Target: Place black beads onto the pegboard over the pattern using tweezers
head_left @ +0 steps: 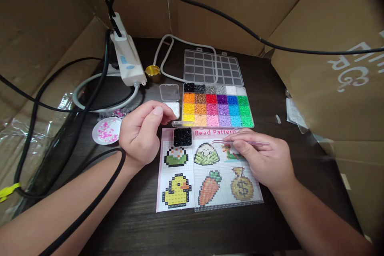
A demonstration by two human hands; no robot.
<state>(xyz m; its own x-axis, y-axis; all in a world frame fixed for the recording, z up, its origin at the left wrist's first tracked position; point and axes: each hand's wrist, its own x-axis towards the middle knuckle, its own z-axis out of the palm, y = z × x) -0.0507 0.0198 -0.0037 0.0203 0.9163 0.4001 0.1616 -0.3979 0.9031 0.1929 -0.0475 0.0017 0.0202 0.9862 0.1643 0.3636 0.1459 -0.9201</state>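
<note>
One head view, looking forward and down.
From above the near side, it looks at close range over the table (135, 224), left hand (142, 132) and right hand (267, 160) mid-view, cardboard (228, 12) at left, right and far.

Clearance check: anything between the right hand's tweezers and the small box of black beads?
Nothing visible. The tweezers in the right hand point left over the pattern sheet toward the black-bead box, with an open gap between. The box's clear lid is on its far side; the left hand is to the left.
</note>
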